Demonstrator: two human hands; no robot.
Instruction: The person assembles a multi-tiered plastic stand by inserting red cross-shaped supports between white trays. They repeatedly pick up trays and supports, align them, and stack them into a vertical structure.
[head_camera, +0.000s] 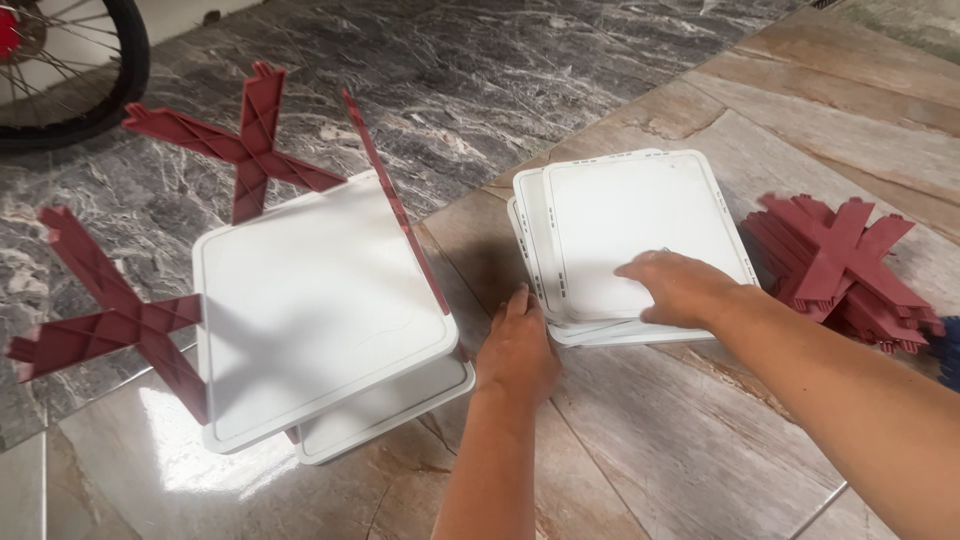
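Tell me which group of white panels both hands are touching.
The loose stack of white panels on the right: right hand lies flat on top, left hand at its left edge. The assembled white panels with dark red X-braces stay untouched.

Bicycle wheel (70, 70) top left; red cross-brace pile (845, 265) right; marble floor (500, 80).

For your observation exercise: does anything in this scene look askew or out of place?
Yes. The stack of white panels under the right hand is fanned out, edges not lined up. A bicycle wheel stands by the floor parts.
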